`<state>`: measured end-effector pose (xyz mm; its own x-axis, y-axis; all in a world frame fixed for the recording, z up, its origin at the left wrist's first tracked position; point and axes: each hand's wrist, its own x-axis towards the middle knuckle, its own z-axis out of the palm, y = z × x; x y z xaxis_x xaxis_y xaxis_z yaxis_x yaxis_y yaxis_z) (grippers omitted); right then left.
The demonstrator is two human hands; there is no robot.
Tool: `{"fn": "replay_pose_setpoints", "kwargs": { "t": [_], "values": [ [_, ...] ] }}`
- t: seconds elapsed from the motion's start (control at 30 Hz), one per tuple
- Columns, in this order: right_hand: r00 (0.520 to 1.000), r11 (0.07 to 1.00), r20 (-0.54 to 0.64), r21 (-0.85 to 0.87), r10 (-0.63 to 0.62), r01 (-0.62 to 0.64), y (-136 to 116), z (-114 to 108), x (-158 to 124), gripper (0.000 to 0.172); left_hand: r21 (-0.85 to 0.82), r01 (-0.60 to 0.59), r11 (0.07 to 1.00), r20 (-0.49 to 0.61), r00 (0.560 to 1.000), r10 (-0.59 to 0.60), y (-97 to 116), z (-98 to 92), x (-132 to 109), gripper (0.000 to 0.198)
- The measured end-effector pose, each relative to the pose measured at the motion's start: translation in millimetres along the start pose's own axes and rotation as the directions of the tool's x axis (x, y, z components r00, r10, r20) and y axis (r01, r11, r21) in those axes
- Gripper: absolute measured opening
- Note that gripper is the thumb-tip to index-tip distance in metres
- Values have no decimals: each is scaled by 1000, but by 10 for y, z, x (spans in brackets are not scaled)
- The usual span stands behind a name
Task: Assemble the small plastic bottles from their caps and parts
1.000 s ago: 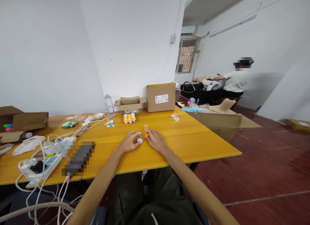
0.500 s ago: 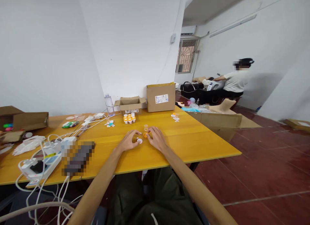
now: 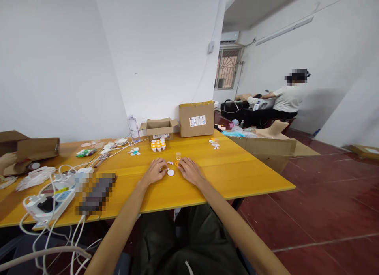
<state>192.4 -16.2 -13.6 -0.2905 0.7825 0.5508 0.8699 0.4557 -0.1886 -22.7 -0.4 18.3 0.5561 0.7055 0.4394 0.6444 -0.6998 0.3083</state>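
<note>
My left hand (image 3: 156, 171) rests low over the table with its fingers curled together. A small pale bit shows at its fingertips, too small to name. Just right of those fingers lies a round white cap (image 3: 171, 172), flat on the wood. Slightly beyond it are small white pieces (image 3: 170, 162). An orange ring (image 3: 177, 163) sits at the fingertips of my right hand (image 3: 190, 170), which is bent around its right side and partly covers it. Behind the ring stands a small clear cup (image 3: 178, 156).
Several white jars with orange bands (image 3: 158, 145) stand before an open carton (image 3: 160, 129). A closed carton (image 3: 197, 120) and a bottle (image 3: 134, 129) are behind. Small parts lie in piles (image 3: 213, 143). Cables and a power strip (image 3: 56, 200) crowd the left. Another person's hand (image 3: 7, 160) is far left.
My left fingers have curled in and drawn slightly away from the white cap, now fully visible. My right fingers have closed further over the orange ring. Another person's hand has appeared far left.
</note>
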Motion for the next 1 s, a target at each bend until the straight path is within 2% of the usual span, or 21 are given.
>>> {"fn": "replay_pose_setpoints", "kwargs": {
  "t": [0.2, 0.33, 0.4, 0.47, 0.63, 0.8, 1.0],
  "values": [
    [998, 998, 21, -15, 62, -61, -48, -71, 7, 24, 4, 11, 1000, 33, 999, -11, -15, 6, 9, 20],
    [970, 969, 6, -38, 243, -242, -90, -153, 20, 23, 13, 38, 999, 10, 999, -38, -68, 29, 2, 24],
    [938, 938, 41, -65, 344, -341, -121, -200, 28, 23, 24, 62, 998, -12, 998, -62, -89, 33, -2, 24],
    [916, 920, 98, -102, 389, -380, -155, -238, 34, 23, 30, 75, 997, -24, 997, -74, -99, 30, -4, 23],
    [934, 950, 189, -134, 303, -281, -201, -257, 29, 22, 33, 68, 997, 6, 998, -68, -88, 17, 3, 24],
    [960, 979, 200, -95, 195, -179, -175, -221, 14, 21, 41, 69, 997, 11, 998, -70, -95, 23, 6, 19],
    [969, 986, 190, -82, 158, -144, -154, -195, 18, 25, 55, 99, 994, -24, 995, -98, -128, 38, 3, 18]
  ]
}}
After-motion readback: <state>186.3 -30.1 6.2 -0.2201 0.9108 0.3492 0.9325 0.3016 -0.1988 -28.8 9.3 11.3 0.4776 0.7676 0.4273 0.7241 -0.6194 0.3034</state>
